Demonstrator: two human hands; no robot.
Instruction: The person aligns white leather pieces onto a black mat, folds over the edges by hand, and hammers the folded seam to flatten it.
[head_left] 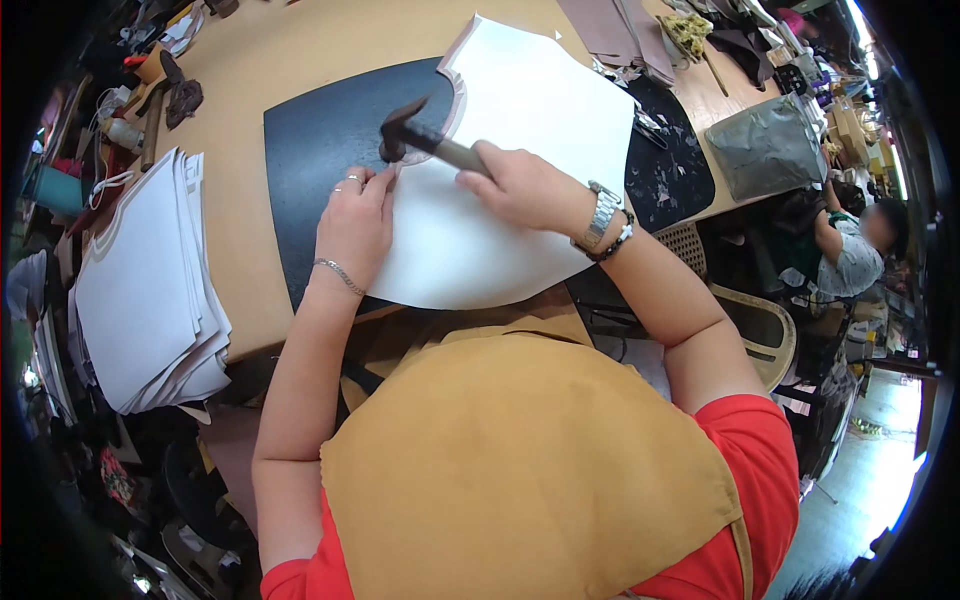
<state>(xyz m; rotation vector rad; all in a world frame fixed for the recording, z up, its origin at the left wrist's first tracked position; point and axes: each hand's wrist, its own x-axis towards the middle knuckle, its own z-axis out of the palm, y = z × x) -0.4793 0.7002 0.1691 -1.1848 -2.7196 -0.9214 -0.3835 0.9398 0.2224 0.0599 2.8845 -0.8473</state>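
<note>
white panel, smooth and curve-edged, lies beneath a dark-headed hammer.

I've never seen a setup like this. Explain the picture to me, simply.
There is no machine here, just a person's bare hands. The single view comes from a wide fisheye camera worn on their head, looking down, so straight edges bend near the rim. The right hand holds a hammer by its handle. The left hand has its fingertips at the edge of a white panel, close to the hammer's head. The panel lies partly over a dark board on a tan table. Stacked white sheets lie to the left.
</note>
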